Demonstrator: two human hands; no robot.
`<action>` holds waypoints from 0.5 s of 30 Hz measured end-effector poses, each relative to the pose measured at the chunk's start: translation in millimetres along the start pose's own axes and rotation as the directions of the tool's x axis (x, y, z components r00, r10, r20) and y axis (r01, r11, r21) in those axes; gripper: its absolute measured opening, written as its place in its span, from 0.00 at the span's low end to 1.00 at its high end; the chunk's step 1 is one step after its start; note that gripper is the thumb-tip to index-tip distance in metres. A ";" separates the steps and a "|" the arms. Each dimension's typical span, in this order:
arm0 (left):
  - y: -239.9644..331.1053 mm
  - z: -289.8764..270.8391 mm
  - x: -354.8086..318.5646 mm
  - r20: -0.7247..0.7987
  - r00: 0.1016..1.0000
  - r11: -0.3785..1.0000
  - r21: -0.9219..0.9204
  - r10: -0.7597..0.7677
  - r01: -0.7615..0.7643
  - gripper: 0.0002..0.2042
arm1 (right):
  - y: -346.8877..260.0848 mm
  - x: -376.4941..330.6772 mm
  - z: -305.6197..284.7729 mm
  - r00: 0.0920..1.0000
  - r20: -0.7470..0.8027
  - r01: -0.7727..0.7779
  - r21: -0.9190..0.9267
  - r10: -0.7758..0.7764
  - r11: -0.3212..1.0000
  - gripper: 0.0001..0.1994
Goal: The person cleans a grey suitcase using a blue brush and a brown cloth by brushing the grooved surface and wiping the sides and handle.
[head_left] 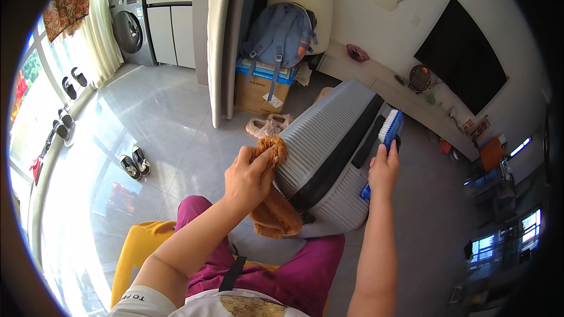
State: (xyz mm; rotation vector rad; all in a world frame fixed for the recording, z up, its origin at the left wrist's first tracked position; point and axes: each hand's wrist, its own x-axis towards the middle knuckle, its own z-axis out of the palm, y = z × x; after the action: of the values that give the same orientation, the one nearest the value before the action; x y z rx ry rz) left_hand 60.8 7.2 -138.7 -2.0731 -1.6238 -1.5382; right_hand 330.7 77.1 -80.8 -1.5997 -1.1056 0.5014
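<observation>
Wiping step in hand: left hand (249, 177) fingers clamp an orange cloth (273, 199) on the grey ribbed suitcase (329, 158), right hand (383, 171) fingers grip a blue scrubbing brush (390, 127) just above; next move likely needs steady pressure.

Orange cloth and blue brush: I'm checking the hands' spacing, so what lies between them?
In the head view, the grey ribbed suitcase lies between the orange cloth and the blue brush.
</observation>
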 end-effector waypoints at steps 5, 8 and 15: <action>16.5 8.3 -9.8 0.086 0.985 0.977 -0.165 0.151 -0.135 0.19 | -3.2 -1.3 6.4 1.000 0.016 -0.013 -0.075 0.014 0.997 0.28; -7.7 22.9 4.0 -0.013 1.000 0.994 -0.109 -0.021 0.019 0.19 | 0.4 -3.3 4.2 0.998 0.066 -0.025 0.027 0.023 0.999 0.28; -15.3 34.3 6.9 0.077 0.983 0.928 -0.325 -0.167 0.183 0.14 | -0.4 -7.5 0.7 0.997 0.071 -0.023 -0.015 0.024 1.000 0.28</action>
State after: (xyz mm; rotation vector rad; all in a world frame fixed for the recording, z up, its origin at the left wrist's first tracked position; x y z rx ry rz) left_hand 70.4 39.0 -157.7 -2.1864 -1.7081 -1.9569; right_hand 326.3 71.1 -82.3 -1.6195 -1.1468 0.5705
